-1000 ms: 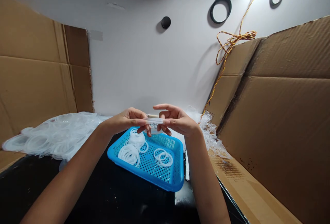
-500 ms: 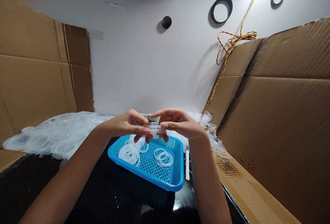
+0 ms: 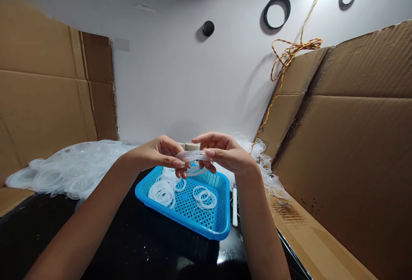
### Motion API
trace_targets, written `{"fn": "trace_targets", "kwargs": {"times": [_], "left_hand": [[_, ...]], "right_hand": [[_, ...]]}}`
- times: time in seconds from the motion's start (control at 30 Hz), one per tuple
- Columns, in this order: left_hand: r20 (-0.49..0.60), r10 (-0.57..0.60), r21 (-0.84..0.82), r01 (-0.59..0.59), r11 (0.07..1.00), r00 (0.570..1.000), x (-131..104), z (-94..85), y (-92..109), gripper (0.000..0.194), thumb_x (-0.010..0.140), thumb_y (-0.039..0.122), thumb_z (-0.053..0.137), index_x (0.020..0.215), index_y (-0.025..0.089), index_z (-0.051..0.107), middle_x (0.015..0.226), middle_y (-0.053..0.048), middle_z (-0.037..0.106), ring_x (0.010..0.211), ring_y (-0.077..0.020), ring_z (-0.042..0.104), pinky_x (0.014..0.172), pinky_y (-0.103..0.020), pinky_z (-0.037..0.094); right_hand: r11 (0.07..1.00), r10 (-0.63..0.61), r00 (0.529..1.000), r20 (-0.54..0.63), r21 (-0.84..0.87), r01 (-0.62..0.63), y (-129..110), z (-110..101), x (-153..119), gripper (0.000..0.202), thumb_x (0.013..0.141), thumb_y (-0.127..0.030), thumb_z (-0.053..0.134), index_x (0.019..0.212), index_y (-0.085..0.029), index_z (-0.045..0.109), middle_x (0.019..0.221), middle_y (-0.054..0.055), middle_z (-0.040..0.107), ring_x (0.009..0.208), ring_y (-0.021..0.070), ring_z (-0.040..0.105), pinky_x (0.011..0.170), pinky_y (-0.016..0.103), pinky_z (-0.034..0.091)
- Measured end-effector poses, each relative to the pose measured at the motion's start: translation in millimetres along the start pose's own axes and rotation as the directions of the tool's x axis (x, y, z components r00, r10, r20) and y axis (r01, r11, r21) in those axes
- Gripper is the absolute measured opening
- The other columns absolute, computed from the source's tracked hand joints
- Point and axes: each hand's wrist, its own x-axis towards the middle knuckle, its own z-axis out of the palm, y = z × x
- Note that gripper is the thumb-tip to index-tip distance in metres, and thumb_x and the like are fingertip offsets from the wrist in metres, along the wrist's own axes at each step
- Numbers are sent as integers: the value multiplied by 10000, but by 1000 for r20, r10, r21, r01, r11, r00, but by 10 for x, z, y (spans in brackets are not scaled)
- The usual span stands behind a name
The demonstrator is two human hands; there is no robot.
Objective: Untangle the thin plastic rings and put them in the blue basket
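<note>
A small bundle of translucent white rings (image 3: 193,156) is stretched between my two hands above the far side of a blue perforated basket (image 3: 183,220). My left hand (image 3: 167,156) pinches the bundle's left end between thumb and fingers. On its right end, my right hand (image 3: 220,153) grips with the thumb on top and fingers curled beneath. Inside the basket lie a thick pile of rings (image 3: 162,194) on the left and a smaller group of rings (image 3: 204,197) on the right.
A large heap of clear rings (image 3: 71,168) spreads at the left, with more rings (image 3: 262,164) at the right. A white stick (image 3: 234,207) lies beside the basket. Cardboard walls (image 3: 350,142) flank both sides; a twisted orange cord (image 3: 279,84) hangs at the right.
The rings between my hands have tilted and opened into a visible loop, with their lower part now hanging below my fingers. My right hand has shifted slightly up.
</note>
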Motion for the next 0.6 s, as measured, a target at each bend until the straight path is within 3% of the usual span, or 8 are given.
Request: {"fn": "trace_targets", "kwargs": {"times": [0.27,0.43,0.6], "left_hand": [[20,-28,-25,29,999,999,-15,24,32,174,717,240,719,875,168,728,722,-50,740,688,-137,681,652,-208,525],[0,-42,-68,42,997,999,-4,114,46,157,721,224,716,866,166,728,764,-40,743,689,-133,682,651,-207,534],[-25,-88,-92,86,992,996,15,184,56,177,722,249,714,884,179,726,786,-35,744,652,-128,682,616,-208,537]], "right_hand": [[999,44,996,-74,2,-44,11,-23,-8,222,811,-233,629,1024,-170,624,623,-33,592,500,57,549,435,161,428],[995,84,995,59,40,-87,77,-42,22,337,808,-319,627,1105,-166,583,614,-40,587,466,51,518,465,189,449],[983,22,999,31,181,-27,130,-17,69,320,784,-268,653,1088,-191,585,618,-47,608,420,36,483,367,141,364]]}}
